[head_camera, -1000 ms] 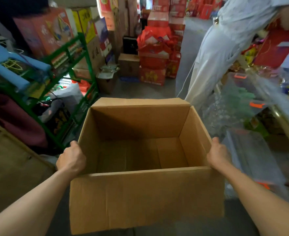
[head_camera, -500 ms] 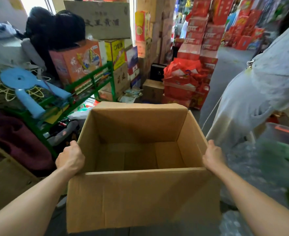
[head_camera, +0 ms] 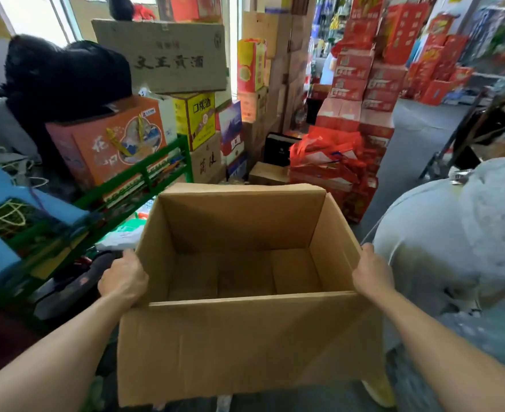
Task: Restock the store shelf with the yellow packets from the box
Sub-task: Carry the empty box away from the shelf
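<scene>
A brown cardboard box (head_camera: pixel 245 346) fills the middle of the view, open at the top, with nothing inside but its bare bottom. My left hand (head_camera: pixel 123 281) grips the box's left wall near the front corner. My right hand (head_camera: pixel 373 275) grips the right wall opposite. The box is held off the floor between both arms. No yellow packets are in view.
A green metal rack (head_camera: pixel 144 179) with goods stands at the left. Stacked cartons (head_camera: pixel 197 120) and red gift boxes (head_camera: pixel 355 93) crowd the aisle ahead. A person in pale clothes (head_camera: pixel 441 233) bends close at the right. Grey floor (head_camera: pixel 405 144) runs off to the far right.
The view has lifted and turned left, showing more of the stacked goods. The person at the right now sits lower and closer. Both hands keep the same hold on the box.
</scene>
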